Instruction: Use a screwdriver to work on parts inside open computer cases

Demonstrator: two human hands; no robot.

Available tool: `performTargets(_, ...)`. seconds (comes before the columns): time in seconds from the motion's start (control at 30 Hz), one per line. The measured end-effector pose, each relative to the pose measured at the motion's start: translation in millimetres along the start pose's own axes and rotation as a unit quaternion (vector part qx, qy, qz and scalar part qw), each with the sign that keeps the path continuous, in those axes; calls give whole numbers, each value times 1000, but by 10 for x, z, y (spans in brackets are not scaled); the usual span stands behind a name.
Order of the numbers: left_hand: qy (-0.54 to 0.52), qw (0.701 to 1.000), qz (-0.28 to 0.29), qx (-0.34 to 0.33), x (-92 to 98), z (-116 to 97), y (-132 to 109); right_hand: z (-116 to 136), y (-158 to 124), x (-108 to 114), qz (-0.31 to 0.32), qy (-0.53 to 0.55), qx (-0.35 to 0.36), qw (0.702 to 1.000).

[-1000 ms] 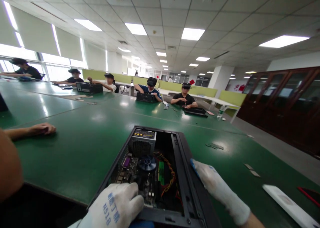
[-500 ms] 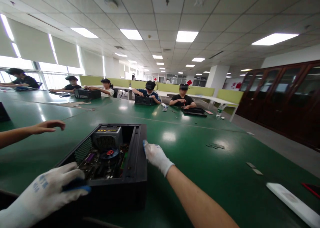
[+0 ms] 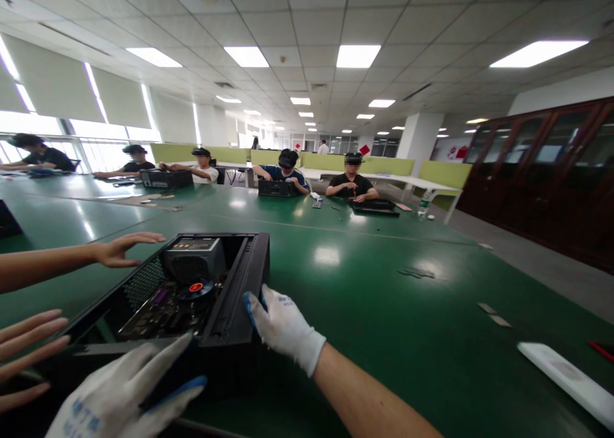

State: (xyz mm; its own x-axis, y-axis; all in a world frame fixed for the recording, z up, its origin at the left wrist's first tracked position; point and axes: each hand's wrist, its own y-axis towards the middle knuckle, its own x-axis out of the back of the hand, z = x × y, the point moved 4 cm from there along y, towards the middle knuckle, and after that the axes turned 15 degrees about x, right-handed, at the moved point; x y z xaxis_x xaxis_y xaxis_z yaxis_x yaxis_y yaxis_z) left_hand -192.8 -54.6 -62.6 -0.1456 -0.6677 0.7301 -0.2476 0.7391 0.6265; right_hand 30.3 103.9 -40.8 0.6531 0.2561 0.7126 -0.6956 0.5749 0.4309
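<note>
A black computer case point(image 3: 256, 259) lies on its side with its upper side uncovered, on the near left of the green table. Inside sit a power supply point(image 3: 192, 254), a fan with a red hub point(image 3: 196, 288) and a circuit board. My right hand point(image 3: 283, 326), in a white glove with blue fingertips, rests stretched fingers against the case's right panel. My left hand point(image 3: 125, 393), gloved alike, is spread by the near side; its contact is unclear. Two bare hands of another person reach in from the left: one hand point(image 3: 119, 249) by the far corner, one hand point(image 3: 29, 355) near the close left corner.
On the green table point(image 3: 364, 310) lie thin grey strips point(image 3: 416, 273), two small flat pieces point(image 3: 494, 315) and a long white object point(image 3: 566, 380) to the right. Across it, several people work at other cases, among them a black case point(image 3: 277, 188). A bottle point(image 3: 423, 204) stands at the far right.
The case has shifted left and a little nearer, with my right hand following along its panel. My left hand's fingers have spread. The other person's hand moved closer; a second one has come into view.
</note>
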Motion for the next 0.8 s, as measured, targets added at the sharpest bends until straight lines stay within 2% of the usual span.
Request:
performTargets(0.1,10,997,-3,-80,-127,-621,-13,-74,-67,46,8,33,29,999)
performTargets(0.17,38,997,8,-70,-225,-896,19,-136,-145,27,12,51,51,997)
performTargets(0.23,78,996,22,-23,-311,-1012,106,-192,-237,-28,24,65,71,995)
performTargets(0.33,138,985,58,80,-412,-875,352,-285,-394,-105,41,73,68,994)
performTargets(0.47,128,958,128,221,-572,-401,662,-504,-614,-82,45,89,-12,995)
performTargets(0.57,89,948,176,251,-797,-249,639,-749,-782,63,15,95,-81,992)
performTargets(0.63,58,949,208,230,-993,-333,511,-931,-906,196,-10,85,-113,990)
performTargets(0.8,-8,951,259,167,-1445,-854,251,-1399,-1235,545,-114,35,-156,980)
